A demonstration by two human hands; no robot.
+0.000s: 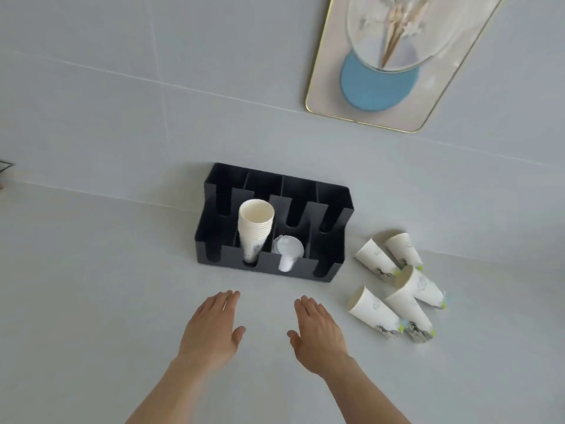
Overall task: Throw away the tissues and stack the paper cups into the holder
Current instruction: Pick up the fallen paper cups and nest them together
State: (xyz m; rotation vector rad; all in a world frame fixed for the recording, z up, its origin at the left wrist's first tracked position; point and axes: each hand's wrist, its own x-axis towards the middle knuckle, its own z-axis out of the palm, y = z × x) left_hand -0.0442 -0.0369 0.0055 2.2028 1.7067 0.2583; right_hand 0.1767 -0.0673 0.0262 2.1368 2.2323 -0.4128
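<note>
The left hand [211, 328] hovers flat over the counter [91, 286], fingers [227, 301] extended and empty. Just beyond them, the black holder [333, 206] carries a stack of paper cups [255, 228] and a crumpled tissue [287, 249]. The right hand [318, 335] is likewise spread, holding nothing. Right of its fingers, five loose paper cups [397, 286] lie tipped over.

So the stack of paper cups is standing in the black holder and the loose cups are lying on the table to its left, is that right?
Not quite: the head view shows the loose cups lying to the right of the black holder, not the left. The stack of paper cups does stand in the holder.
</note>
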